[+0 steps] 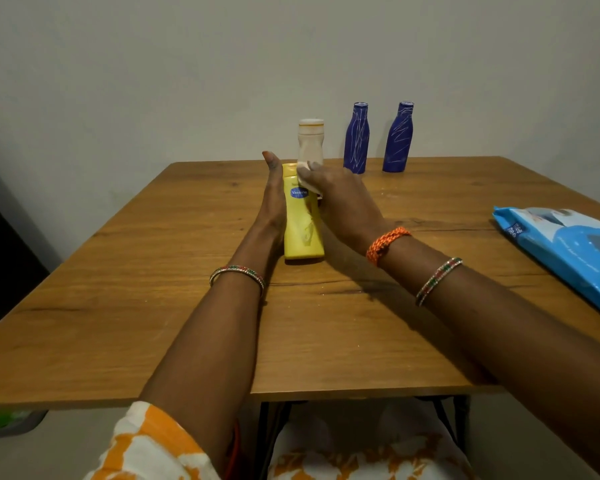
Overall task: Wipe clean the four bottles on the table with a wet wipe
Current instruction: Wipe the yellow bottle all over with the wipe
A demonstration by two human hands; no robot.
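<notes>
A yellow lotion bottle (303,230) with a blue oval label stands on the wooden table (153,306). My left hand (272,199) lies flat against its left side, fingers straight. My right hand (340,199) presses a white wet wipe (305,180) onto the bottle's upper front, fingers curled over the wipe. Behind stands a white bottle (310,140). Two dark blue bottles (356,138) (399,138) streaked with white marks stand at the table's back edge.
A blue pack of wet wipes (568,251) lies at the table's right edge. A plain wall rises right behind the table. Something green (0,419) shows below the table's front left corner.
</notes>
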